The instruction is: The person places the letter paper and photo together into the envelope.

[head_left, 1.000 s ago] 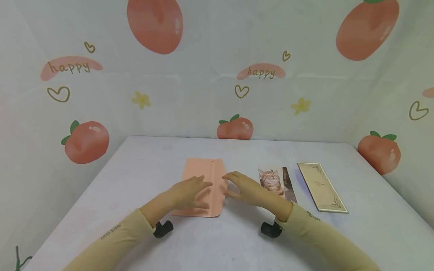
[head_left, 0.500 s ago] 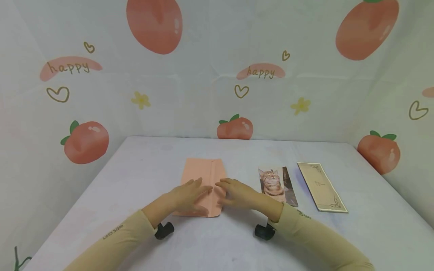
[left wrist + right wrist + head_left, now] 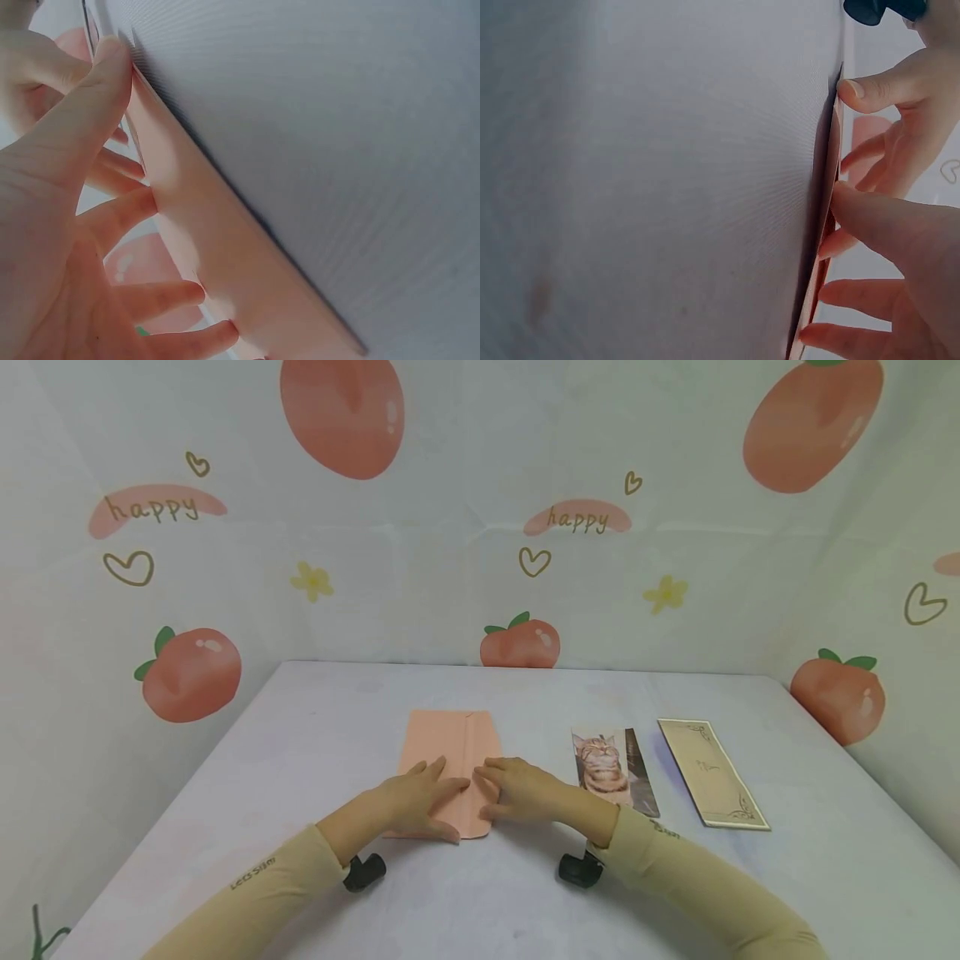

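Note:
A salmon-pink paper envelope (image 3: 444, 733) lies on the table, its long folded flap along the right side. Spread over its near left half is my left hand (image 3: 418, 800), fingers straight and fingertips on the paper, as the left wrist view of the envelope (image 3: 217, 240) also shows. From the other side my right hand (image 3: 527, 792) rests its fingertips on the flap, thumb at the right edge. In the right wrist view the envelope (image 3: 835, 150) appears edge-on, and the right hand (image 3: 922, 255) touches it with extended fingers. Neither hand grips anything.
Right of the envelope lies a cat photo (image 3: 603, 768), partly behind the right forearm. Beyond it is a beige card (image 3: 712, 774) with an ornate border. Black wrist-camera mounts (image 3: 365, 872) hang under both wrists. A printed cloth backdrop (image 3: 450, 568) rises behind the table.
My right hand has moved left, from the envelope's right edge onto its flap. The left hand has shifted slightly and settled lower on the paper. The envelope has stayed in place.

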The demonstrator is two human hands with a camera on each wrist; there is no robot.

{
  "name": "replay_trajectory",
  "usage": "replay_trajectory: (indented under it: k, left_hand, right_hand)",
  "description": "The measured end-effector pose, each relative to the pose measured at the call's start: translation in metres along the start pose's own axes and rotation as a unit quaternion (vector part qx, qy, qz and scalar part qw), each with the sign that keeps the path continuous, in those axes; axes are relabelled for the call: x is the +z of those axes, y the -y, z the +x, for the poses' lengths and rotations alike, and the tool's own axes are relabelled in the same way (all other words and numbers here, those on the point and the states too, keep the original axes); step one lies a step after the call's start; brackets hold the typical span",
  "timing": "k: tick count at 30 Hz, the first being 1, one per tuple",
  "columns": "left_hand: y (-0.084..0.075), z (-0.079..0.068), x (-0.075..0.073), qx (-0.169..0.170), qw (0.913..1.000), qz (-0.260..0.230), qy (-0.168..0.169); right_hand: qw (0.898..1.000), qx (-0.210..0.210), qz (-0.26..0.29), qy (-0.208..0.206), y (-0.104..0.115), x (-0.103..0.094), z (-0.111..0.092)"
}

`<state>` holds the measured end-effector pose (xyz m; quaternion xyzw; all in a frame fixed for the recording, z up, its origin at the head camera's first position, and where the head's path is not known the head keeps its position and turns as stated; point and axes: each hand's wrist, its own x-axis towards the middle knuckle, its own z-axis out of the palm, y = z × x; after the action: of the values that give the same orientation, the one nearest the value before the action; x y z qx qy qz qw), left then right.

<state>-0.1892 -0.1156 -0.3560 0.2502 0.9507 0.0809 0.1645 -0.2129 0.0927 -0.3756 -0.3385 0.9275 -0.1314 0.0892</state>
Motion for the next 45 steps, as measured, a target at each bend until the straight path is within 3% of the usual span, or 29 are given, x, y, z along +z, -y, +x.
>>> replay_trajectory:
  k: [8, 19, 32, 39, 45]
  left_hand:
    - [0.002, 0.0, -0.001, 0.024, 0.9995, 0.009, -0.021]
    - [0.015, 0.005, 0.003, 0.066, 0.9968, -0.002, -0.044]
    - [0.017, 0.005, 0.004, 0.07, 0.9957, -0.003, -0.061]
    - [0.018, 0.007, 0.006, 0.083, 0.9943, -0.003, -0.067]
    - [0.018, 0.007, 0.005, 0.083, 0.9944, 0.001, -0.065]
  right_hand:
    - [0.999, 0.003, -0.032, 0.025, 0.003, -0.002, -0.001]
    - [0.998, 0.013, -0.035, 0.047, 0.005, -0.005, 0.0]
    - [0.997, 0.025, -0.037, 0.059, 0.004, -0.007, -0.001]
    - [0.998, 0.021, -0.02, 0.049, 0.001, -0.006, -0.001]
    - [1.0, -0.003, 0.027, -0.004, -0.009, -0.005, -0.004]
